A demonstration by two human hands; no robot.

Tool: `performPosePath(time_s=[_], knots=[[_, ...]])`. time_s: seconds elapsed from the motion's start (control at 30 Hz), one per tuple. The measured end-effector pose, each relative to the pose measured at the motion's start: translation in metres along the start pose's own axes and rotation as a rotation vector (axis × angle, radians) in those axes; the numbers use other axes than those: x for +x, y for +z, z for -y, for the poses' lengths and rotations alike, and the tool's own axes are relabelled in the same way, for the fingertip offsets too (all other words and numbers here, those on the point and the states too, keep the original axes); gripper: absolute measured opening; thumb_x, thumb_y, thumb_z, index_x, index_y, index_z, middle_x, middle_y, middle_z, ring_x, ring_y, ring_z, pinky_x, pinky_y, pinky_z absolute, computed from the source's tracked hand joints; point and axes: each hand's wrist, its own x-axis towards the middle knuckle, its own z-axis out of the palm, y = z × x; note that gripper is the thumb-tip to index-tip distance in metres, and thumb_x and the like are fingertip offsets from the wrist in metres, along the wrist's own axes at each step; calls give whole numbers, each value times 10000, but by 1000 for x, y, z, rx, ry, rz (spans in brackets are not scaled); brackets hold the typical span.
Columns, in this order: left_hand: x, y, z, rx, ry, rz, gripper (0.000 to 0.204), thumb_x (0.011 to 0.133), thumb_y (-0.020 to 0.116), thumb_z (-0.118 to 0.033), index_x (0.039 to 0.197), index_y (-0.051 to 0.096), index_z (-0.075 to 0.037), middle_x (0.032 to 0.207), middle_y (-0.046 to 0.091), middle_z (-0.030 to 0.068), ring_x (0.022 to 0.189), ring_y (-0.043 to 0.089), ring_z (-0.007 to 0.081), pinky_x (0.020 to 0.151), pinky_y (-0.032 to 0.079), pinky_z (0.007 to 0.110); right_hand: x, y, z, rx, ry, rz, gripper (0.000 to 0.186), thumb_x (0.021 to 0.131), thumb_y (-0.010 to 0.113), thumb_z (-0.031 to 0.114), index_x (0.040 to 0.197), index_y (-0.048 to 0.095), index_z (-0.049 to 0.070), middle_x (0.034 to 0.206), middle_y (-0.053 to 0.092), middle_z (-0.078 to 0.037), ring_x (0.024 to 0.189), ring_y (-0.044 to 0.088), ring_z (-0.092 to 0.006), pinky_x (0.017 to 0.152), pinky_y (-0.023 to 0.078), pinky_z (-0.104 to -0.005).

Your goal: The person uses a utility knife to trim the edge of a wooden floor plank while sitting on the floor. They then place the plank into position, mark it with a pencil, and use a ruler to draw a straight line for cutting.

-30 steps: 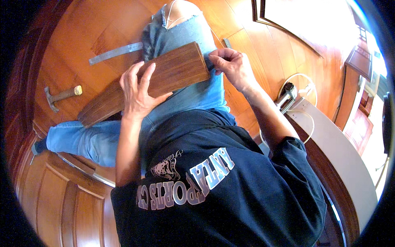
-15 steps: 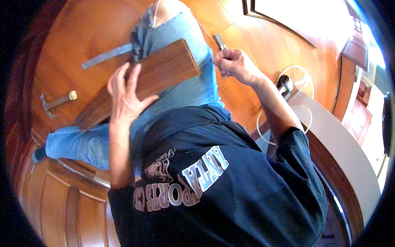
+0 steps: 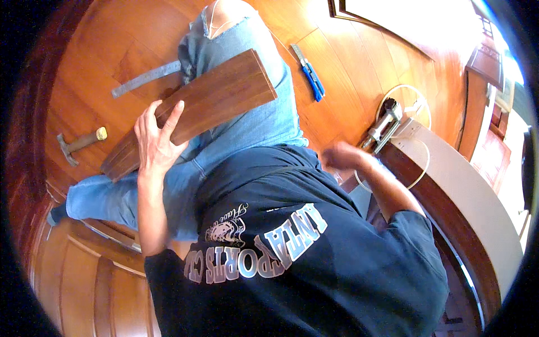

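Observation:
My left hand (image 3: 160,135) grips a long dark wooden plank (image 3: 216,87) that lies slanted across my jeans-clad legs, thumb and fingers spread over it. My right hand (image 3: 342,157) is down beside my right hip, smeared by motion, so its fingers and anything in them cannot be made out. A blue utility knife (image 3: 311,78) with its blade out lies on the wooden floor to the right of my knee. At the left lie a hammer (image 3: 81,143) with a wooden handle and a metal ruler (image 3: 140,78), partly hidden by my leg.
A metal tool (image 3: 382,126) with a pale hose (image 3: 421,177) sits at my right, by a long pale-topped board (image 3: 455,191) with a dark edge. A panelled wooden piece (image 3: 84,281) is at lower left. A bright white panel (image 3: 404,22) lies at upper right.
My right hand has left the plank's end, moved to the knife, then down toward my hip. The blue knife now shows in full on the floor. My left hand and the plank shifted slightly leftward.

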Motion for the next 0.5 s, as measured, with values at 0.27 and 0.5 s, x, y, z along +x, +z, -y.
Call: performPosePath(time_s=[0.27, 0.5], knots=[[7, -81, 7, 143, -148, -72, 1071, 702, 966, -219, 1643, 460, -308, 1558, 471, 216, 1392, 494, 453, 1167, 411, 569, 9, -172, 123, 544, -299, -1009, 346, 938, 837, 246, 1176, 732, 18, 1020, 735, -165, 908, 733, -313, 820, 593, -429], [-27, -92, 12, 189, -241, -68, 1051, 718, 966, -226, 1639, 466, -308, 1569, 463, 212, 1410, 486, 457, 1169, 403, 588, 32, -169, 146, 448, -232, -1151, 331, 937, 828, 277, 1139, 755, 24, 1030, 744, -187, 956, 734, -365, 842, 595, -454]])
